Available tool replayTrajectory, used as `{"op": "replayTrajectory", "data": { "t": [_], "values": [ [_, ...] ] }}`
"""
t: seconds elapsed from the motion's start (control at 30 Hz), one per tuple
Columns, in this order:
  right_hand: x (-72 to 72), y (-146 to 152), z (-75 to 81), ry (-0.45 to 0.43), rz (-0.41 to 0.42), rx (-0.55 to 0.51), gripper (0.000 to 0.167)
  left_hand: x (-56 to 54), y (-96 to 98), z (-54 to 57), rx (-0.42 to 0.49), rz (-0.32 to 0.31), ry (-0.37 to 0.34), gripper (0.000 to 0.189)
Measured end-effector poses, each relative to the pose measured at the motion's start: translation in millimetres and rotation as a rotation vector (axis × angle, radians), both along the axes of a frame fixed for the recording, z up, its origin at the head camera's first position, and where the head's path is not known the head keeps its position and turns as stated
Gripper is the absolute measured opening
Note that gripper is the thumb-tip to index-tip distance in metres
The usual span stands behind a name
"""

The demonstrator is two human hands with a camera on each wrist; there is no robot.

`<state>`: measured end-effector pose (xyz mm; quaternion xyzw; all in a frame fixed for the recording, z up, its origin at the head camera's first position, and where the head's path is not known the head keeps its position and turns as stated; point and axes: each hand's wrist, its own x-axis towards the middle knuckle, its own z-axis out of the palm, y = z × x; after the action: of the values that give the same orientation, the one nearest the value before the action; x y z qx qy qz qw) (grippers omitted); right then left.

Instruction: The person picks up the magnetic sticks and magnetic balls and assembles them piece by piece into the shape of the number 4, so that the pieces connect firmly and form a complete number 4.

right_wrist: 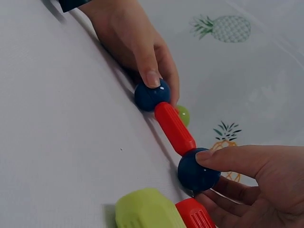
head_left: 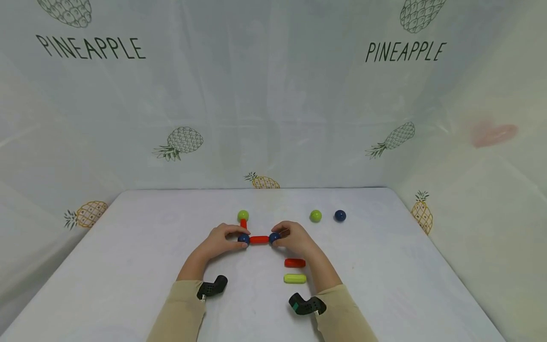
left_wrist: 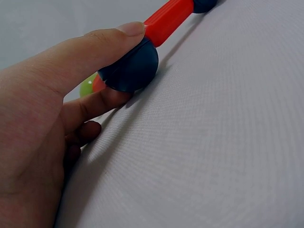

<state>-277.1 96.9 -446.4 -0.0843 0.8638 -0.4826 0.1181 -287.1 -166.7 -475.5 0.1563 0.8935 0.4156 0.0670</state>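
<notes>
My left hand [head_left: 219,242] pinches a dark blue ball [left_wrist: 133,69] between thumb and fingers. A red rod [head_left: 259,240] runs from this ball to a second dark blue ball [right_wrist: 197,173], which my right hand [head_left: 296,238] holds with thumb and fingers. From the left ball another red rod [head_left: 243,223], partly hidden by my fingers, reaches back to a green ball [head_left: 242,215]. The joined pieces lie low at the white tabletop. Near my right forearm lie a loose red rod [head_left: 295,262] and a yellow-green rod [head_left: 295,279].
Farther back on the right, a loose green ball [head_left: 315,216] and a loose dark blue ball [head_left: 340,215] sit on the white-covered table [head_left: 376,285]. A pineapple-printed curtain [head_left: 273,95] hangs behind the table and along its sides.
</notes>
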Motion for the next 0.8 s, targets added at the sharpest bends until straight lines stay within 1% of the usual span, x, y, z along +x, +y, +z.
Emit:
{"op": "replayTrajectory", "data": {
  "t": [0.17,0.3,0.43,0.57,0.7,0.8],
  "values": [
    [-0.5,0.9,1.5,0.009,0.015,-0.001,0.031,0.4,0.3,0.0,0.007,0.0,-0.003,0.032],
    [-0.2,3.8,6.5,0.012,0.018,0.008,0.032,0.3,0.4,-1.2,0.007,0.018,-0.009,0.032],
    [2.9,8.3,18.3,0.038,0.002,0.004,0.032,0.0,2.0,-1.7,0.013,0.021,-0.016,0.032],
    [9.1,10.7,32.5,0.076,0.003,-0.007,0.034,0.2,3.1,-1.8,0.01,0.019,-0.022,0.032],
    [15.6,13.4,43.4,0.095,0.03,0.004,0.035,-0.1,2.5,-2.3,0.008,0.026,-0.017,0.032],
    [20.5,16.2,47.2,0.092,0.055,0.015,0.035,0.2,1.7,-2.2,0.008,0.034,-0.017,0.032]
  ]
}}
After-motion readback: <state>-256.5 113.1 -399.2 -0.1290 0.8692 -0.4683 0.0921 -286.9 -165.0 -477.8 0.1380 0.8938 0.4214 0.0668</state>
